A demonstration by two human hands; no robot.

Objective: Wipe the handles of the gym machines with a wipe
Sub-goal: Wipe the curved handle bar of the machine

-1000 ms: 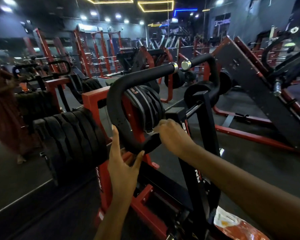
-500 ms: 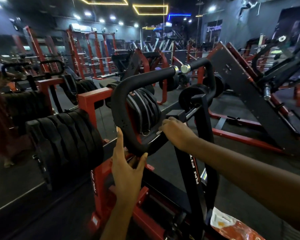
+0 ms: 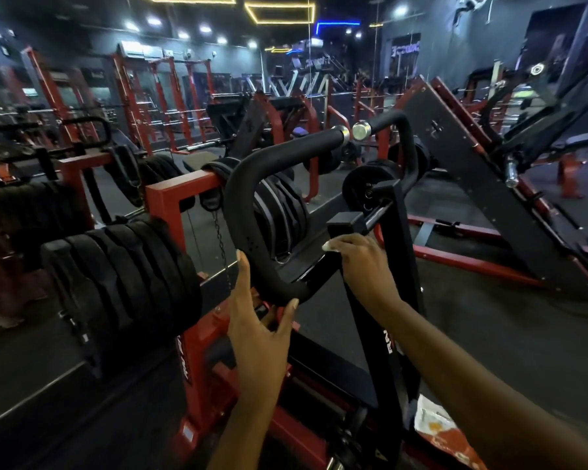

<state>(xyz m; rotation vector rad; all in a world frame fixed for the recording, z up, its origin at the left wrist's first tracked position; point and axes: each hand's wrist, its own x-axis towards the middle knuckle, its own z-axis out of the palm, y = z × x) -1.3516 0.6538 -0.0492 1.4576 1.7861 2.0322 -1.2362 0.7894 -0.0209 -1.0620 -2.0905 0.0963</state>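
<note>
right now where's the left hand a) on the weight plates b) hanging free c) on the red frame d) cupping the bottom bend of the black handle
d: the left hand cradles the lower bend of the handle; the right hand grips the bar

The curved black padded handle against the left hand is matt and finely pitted, capped above in polished chrome. The black metal bar under the right hand is glossy; the red steel frame leftward has smooth satin paint.
</note>
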